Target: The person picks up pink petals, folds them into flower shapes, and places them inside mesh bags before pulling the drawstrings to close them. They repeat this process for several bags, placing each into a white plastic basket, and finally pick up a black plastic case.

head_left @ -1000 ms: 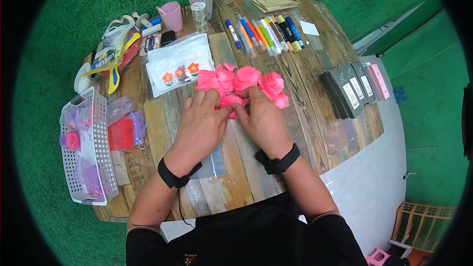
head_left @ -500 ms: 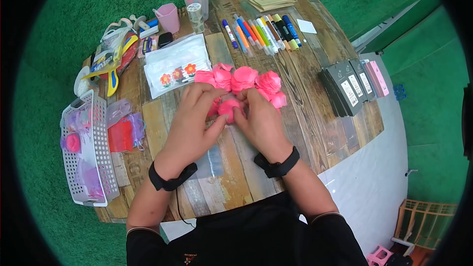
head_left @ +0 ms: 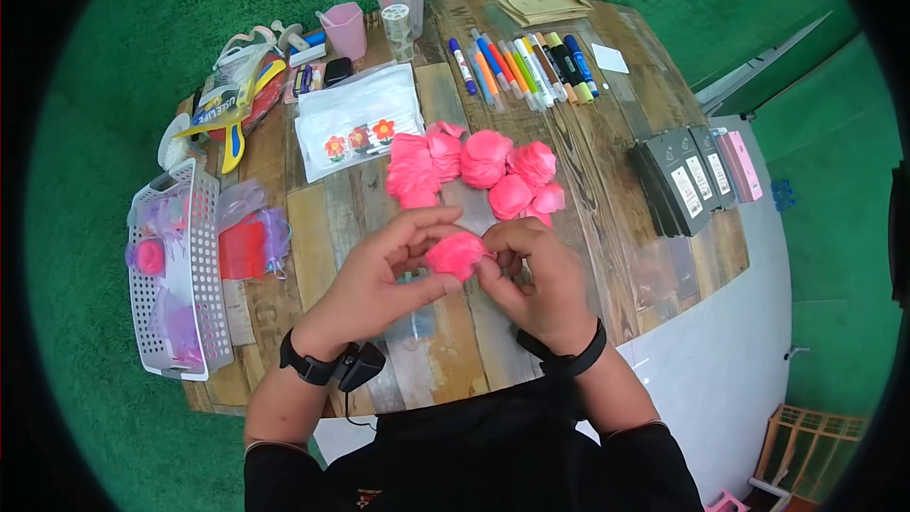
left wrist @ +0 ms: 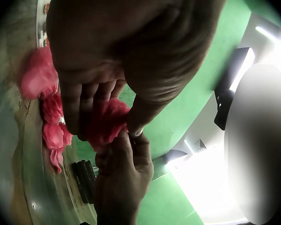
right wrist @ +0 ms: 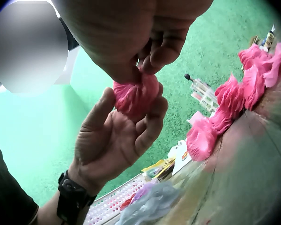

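A ruffled pink bundle of petal-like layers point(head_left: 456, 255) is held up between both hands, over the table in front of the body. My left hand point(head_left: 379, 270) holds it from the left between thumb and fingers. From the right, my right hand point(head_left: 542, 275) pinches its gathered end with thumb and forefinger. In the right wrist view the bundle point(right wrist: 136, 96) sits above the left palm, its layers fanning from the pinched end. Farther back on the table lies a cluster of similar pink bundles point(head_left: 485, 161).
A white plastic pouch with printed flowers point(head_left: 355, 118) lies behind the left hand. Markers point(head_left: 531, 71) stand in a row at the back. Black boxes point(head_left: 671, 185) are at the right. A white basket point(head_left: 207, 270) with coloured mesh bags is at the left.
One pink bundle has been drawn from the cluster toward the body and lifted. Both hands have moved back with it, and the rest of the cluster is now uncovered.
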Tool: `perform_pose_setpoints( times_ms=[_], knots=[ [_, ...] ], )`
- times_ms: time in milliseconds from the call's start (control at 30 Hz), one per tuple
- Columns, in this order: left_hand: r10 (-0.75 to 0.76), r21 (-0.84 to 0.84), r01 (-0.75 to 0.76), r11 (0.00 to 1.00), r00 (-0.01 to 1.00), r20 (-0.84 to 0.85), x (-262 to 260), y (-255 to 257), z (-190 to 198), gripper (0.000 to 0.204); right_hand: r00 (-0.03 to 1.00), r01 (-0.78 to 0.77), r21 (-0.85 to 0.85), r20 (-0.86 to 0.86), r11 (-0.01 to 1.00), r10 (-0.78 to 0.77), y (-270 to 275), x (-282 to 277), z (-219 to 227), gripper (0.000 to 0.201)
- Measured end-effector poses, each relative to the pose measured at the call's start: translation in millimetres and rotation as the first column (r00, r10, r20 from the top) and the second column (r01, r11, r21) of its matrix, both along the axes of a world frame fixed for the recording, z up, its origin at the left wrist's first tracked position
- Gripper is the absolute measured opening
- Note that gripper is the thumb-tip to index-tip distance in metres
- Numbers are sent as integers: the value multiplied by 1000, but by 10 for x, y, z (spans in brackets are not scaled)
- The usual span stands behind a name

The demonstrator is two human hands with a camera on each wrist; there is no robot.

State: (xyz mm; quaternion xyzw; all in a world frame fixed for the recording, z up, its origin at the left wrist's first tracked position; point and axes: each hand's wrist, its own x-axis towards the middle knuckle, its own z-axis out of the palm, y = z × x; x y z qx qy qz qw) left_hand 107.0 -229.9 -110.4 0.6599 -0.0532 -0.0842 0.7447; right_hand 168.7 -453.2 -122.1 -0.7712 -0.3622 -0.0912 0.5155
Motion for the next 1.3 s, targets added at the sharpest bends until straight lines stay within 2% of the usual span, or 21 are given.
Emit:
perform_pose_setpoints(
  times_ms=[33, 133, 233, 333, 433, 500, 633, 700, 833, 1033, 1200, 1300],
  knots=[
    [0, -43, -3, 999, 998, -63, -12, 16, -10, 59, 999, -13, 25, -34, 1000, 14, -1, -5, 11, 26],
    [-7, -88, 0, 996, 996, -84, -8, 24, -55, 44, 989, -19, 34, -145, 999, 24, -11, -22, -36, 27],
    [72, -99, -77, 992, 996, -50, -9, 28, -178, 33, 960, -8, 43, -280, 999, 19, 43, -23, -99, 31],
    [177, 19, -176, 984, 984, -25, 0, 73, -285, 28, 913, -10, 79, -407, 997, 41, 125, 20, -153, 37],
    [225, 31, -227, 973, 973, 50, 21, 70, -251, 27, 875, -39, 113, -475, 993, 88, 186, 92, -169, 41],
    [256, 26, -257, 966, 966, 29, -2, 102, -286, 30, 853, -47, 125, -512, 991, 105, 208, 121, -206, 39],
    [371, -19, -370, 929, 929, 3, 34, -45, -195, 32, 900, -82, 128, -417, 988, 128, 323, 147, -214, 39],
    [352, -61, -355, 933, 935, -55, 21, -58, -162, 32, 930, -84, 134, -344, 987, 126, 328, 134, -208, 39],
    [213, -140, -234, 962, 966, -149, -9, 85, -292, 28, 920, -85, 162, -366, 983, 140, 302, 140, -216, 37],
    [292, -212, -315, 925, 947, -131, 13, 27, -350, 15, 914, -82, 166, -380, 983, 141, 302, 144, -230, 36],
    [312, -191, -325, 926, 945, -97, 0, 46, -427, 11, 912, -92, 139, -385, 986, 139, 305, 121, -249, 38],
    [314, -207, -320, 925, 947, -62, -4, 59, -427, 6, 905, -91, 180, -396, 979, 157, 220, 153, -176, 34]
  ],
)
